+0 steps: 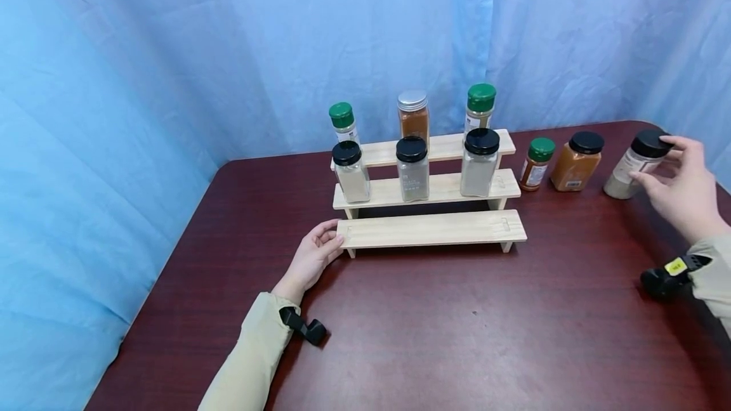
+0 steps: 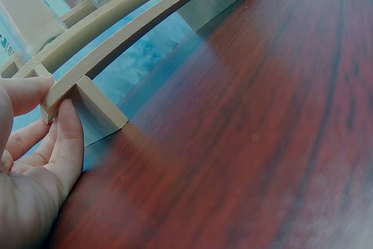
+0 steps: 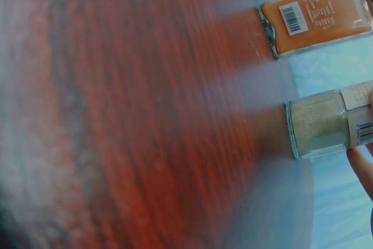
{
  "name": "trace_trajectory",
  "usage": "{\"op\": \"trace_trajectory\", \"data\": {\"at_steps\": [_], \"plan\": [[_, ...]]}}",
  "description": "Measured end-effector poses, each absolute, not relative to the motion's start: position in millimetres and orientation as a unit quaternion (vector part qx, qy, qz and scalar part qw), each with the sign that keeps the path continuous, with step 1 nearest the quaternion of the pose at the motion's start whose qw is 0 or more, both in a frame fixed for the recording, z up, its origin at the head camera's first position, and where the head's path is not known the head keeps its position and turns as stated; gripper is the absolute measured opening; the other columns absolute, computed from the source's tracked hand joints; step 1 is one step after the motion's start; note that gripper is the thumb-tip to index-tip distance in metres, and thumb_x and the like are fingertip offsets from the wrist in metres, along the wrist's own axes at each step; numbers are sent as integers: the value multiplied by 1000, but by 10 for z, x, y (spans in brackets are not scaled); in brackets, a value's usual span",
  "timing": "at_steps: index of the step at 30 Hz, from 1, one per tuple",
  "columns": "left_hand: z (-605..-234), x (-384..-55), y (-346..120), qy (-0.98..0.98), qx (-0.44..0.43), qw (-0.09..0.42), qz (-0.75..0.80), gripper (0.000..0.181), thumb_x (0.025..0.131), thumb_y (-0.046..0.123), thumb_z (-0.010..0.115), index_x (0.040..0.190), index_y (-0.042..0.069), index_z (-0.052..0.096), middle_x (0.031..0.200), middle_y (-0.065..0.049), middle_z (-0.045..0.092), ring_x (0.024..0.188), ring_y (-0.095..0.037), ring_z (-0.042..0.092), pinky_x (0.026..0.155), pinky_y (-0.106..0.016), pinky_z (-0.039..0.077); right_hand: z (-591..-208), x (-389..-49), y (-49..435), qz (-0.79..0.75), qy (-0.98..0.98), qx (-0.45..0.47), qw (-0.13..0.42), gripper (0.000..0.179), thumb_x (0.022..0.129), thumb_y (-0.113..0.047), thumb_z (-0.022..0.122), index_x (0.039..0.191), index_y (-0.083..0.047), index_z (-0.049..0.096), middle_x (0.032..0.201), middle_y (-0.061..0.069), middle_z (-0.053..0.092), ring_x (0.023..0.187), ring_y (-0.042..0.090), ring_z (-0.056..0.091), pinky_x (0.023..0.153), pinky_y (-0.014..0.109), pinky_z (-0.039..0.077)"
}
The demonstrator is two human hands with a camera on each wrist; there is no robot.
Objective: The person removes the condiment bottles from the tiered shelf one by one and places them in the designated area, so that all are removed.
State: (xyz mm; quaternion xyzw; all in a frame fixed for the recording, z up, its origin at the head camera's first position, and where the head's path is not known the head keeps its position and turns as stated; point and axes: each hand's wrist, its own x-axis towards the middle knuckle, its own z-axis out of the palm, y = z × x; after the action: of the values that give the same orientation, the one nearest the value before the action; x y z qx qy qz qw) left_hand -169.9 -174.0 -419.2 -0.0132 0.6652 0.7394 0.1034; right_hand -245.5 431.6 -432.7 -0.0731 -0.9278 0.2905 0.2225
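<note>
A three-step wooden spice rack [image 1: 431, 230] stands on the dark red table. My left hand [image 1: 314, 252] pinches the left end of its lowest step, thumb above and fingers beneath, as the left wrist view shows with the board's end [image 2: 64, 88]. On the far right my right hand [image 1: 682, 182] grips a black-lidded spice jar [image 1: 624, 173] by its lid and side. Greyish-green powder fills the lower part of this jar [image 3: 319, 123], under a pale label. It leans slightly in the head view, its base close to the table.
Black-lidded jars [image 1: 412, 170] line the middle step. Two green-capped bottles [image 1: 481, 103] and a silver-lidded jar [image 1: 414, 116] stand on the top step. Right of the rack are a green-capped bottle [image 1: 537, 163] and an orange-filled jar [image 1: 577, 163]. A blue curtain [image 1: 342, 30] hangs behind.
</note>
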Motion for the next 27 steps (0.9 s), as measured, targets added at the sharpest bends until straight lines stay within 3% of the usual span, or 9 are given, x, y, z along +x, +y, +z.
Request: {"op": "trace_trajectory", "data": {"at_steps": [1,4,11,18,27], "plan": [[-4189,-1701,-1740,666,-14,103,738,49,95,-3,49,141,-4,32,94,3,57,82,-4,61,75,-18,50,-4321,-2468,4319,294,-927,-72,220,76,94,-10,53,148,-36,6,136,27,40,116,45,48,92,58,42],[-4186,-1703,-1735,665,-16,100,740,49,95,-3,49,140,-5,32,94,3,57,82,-4,60,75,-18,50,-4311,-2500,4324,291,-929,-71,216,78,94,-11,54,147,-38,4,135,28,41,115,48,48,90,61,40],[-4192,-1703,-1731,660,-17,104,744,49,94,-5,48,140,-6,31,95,3,56,82,-4,60,75,-18,50,-4299,-2570,4331,276,-937,-69,201,76,92,-16,58,149,-28,9,130,27,44,110,42,50,88,59,42],[-4189,-1701,-1732,660,-17,103,744,49,94,-5,48,140,-6,31,95,3,56,82,-4,60,75,-18,50,-4337,-2687,4337,284,-934,-72,202,78,93,-17,58,148,-34,6,132,27,45,111,47,50,88,60,42],[-4191,-1702,-1729,658,-20,104,745,48,94,-5,48,140,-6,32,95,3,56,82,-4,60,75,-18,50,-4290,-2708,4268,290,-934,-75,194,76,93,-17,57,149,-28,7,131,28,44,112,47,51,87,60,43]]}}
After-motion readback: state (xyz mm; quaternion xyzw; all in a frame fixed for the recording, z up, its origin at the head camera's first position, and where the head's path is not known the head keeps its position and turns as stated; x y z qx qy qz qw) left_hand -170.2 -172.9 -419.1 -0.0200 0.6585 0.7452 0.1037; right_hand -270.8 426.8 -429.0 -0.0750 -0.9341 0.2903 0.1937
